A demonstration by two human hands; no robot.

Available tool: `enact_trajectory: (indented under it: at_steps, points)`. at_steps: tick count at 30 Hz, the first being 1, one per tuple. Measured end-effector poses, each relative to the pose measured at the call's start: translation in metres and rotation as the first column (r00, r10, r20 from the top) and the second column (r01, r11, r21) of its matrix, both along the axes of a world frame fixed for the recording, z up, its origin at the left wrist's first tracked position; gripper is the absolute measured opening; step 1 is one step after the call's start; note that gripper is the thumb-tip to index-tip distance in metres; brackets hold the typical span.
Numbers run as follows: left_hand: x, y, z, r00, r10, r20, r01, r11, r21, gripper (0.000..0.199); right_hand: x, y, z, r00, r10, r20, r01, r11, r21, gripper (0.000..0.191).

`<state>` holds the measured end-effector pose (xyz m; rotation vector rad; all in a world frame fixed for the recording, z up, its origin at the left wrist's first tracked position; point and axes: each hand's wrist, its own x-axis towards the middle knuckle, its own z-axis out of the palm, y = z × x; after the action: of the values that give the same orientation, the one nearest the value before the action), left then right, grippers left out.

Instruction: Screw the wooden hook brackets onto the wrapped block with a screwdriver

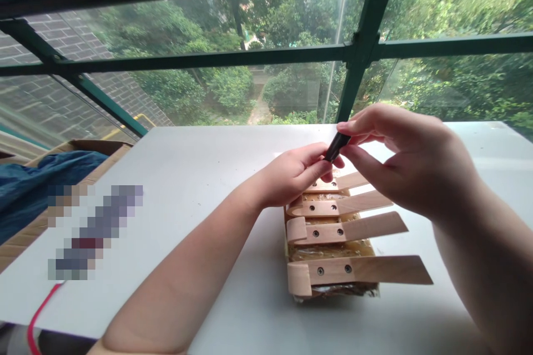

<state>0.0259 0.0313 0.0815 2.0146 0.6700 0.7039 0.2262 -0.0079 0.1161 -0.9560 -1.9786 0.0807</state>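
Observation:
Between my two hands is a short black stick-like thing, perhaps a capped marker, tilted up to the right. The fingers of my left hand close on its lower end. My right hand pinches its upper end between thumb and fingers. Under the hands stands a block wrapped in shiny brown tape. Several flat pale wooden pieces lie across it in a row, each with two screws and a rounded left end. My hands partly hide the far ones.
The white table stands against a green-framed window. At the left is a cardboard box with blue cloth in it. A pixelated item lies on the table's left side, a red cord running from it over the edge.

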Motion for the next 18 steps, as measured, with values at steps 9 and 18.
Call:
enact_trajectory:
  at_steps: [9, 18]
  points:
    - [0.0036, -0.0001, -0.0029, 1.000, 0.013, 0.020, -0.012, 1.000, -0.012, 0.031, 0.0011, 0.0016, -0.0004, 0.996, -0.068, 0.066, 0.062, 0.995, 0.078, 0.023]
    - [0.0028, -0.0025, 0.0005, 0.999, 0.025, 0.040, -0.022, 0.997, -0.068, 0.021, -0.0014, -0.0016, -0.0038, 1.000, 0.029, -0.010, -0.028, 0.999, 0.032, 0.028]
